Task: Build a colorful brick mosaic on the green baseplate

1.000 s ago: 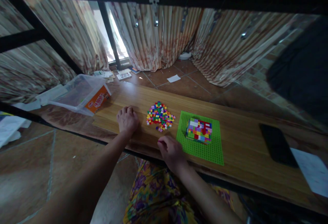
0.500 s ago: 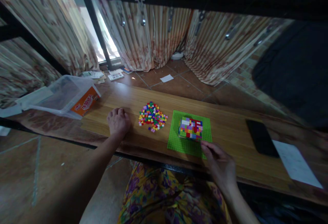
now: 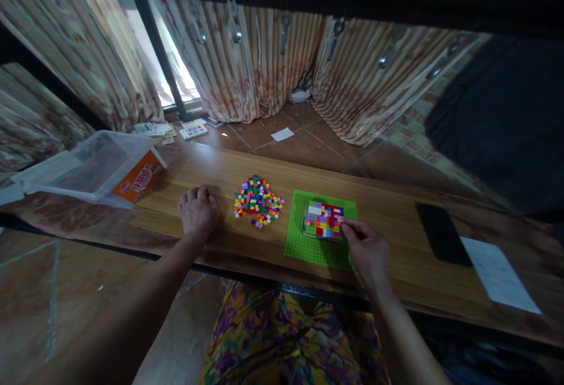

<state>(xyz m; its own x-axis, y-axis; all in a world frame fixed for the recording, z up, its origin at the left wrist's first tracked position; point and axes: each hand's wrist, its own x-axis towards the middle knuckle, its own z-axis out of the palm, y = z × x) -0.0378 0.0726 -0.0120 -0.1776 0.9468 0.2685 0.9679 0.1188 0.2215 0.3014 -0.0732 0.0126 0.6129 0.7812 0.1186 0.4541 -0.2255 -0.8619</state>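
Observation:
My right hand (image 3: pixel 367 250) has its thumb and forefinger pinched together at the right edge of a multicoloured block of toy bricks (image 3: pixel 323 220). Whatever lies between the fingertips is too small to make out. The block sits on a green studded baseplate (image 3: pixel 294 244), with white, purple, red and yellow bricks showing on top. My left hand (image 3: pixel 199 211) rests on the wooden table, fingers loosely bent and slightly apart, holding nothing. Just right of it lies a loose pile of small coloured bricks (image 3: pixel 258 200).
A clear plastic box (image 3: pixel 97 167) with an orange label stands at the table's left end. To the right lie a black phone-like slab (image 3: pixel 442 233) and a white paper sheet (image 3: pixel 500 273). Striped curtains (image 3: pixel 247 67) hang beyond the wooden table (image 3: pixel 383 197).
My right hand has moved up and inward, from the block's lower right corner to its right edge. The left hand stays resting on the table. The whole view has shifted slightly.

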